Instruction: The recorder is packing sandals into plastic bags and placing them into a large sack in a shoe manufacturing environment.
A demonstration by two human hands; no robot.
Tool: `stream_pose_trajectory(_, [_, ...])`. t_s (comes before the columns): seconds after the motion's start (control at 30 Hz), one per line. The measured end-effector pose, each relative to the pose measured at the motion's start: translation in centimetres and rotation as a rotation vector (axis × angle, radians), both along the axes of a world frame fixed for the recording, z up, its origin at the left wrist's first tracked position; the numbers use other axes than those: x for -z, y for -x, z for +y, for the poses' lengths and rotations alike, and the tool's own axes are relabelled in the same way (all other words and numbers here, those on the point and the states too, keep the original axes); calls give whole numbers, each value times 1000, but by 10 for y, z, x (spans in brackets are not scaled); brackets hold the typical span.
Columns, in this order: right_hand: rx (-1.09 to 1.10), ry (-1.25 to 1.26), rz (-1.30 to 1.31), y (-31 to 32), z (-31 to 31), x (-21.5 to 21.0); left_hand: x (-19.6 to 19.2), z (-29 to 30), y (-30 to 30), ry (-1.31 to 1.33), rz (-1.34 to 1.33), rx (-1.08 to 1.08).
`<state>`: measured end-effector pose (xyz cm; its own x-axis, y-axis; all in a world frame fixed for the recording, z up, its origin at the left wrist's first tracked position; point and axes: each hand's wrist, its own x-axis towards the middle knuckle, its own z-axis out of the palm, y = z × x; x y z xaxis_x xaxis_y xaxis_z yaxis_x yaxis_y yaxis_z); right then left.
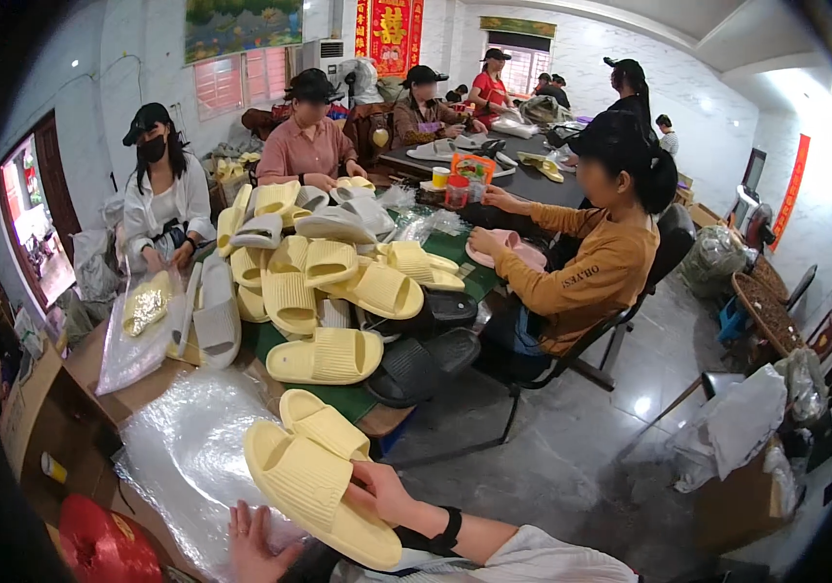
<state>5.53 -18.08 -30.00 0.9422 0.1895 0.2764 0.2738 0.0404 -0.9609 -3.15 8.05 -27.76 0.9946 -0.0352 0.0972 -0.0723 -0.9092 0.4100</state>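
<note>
A pair of pale yellow slide slippers is held together in my right hand, whose fingers are tucked in at the side of the nearer one. A dark band circles that wrist. Lower and to the left, my left hand has its fingers spread and holds nothing. It is at the near edge of a stack of clear plastic bags, and I cannot tell whether it touches them. Just beyond the held pair, a yellow slipper and black slippers lie on the green tabletop.
A heap of yellow and grey slippers covers the table ahead. A bagged yellow pair lies at left. Co-workers sit around the table, one in a mustard top at right. A cardboard box and a red bag stand near left.
</note>
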Motion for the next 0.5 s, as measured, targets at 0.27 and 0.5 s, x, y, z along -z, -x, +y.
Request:
stream_pose_trajectory(0.27, [-44,-36,56,10,-3,-15,15,1,-13,165,-48,-39])
stream_pose_trajectory(0.5, [41,-39,-30,7,-1,16,43,15,3,169,-176,3])
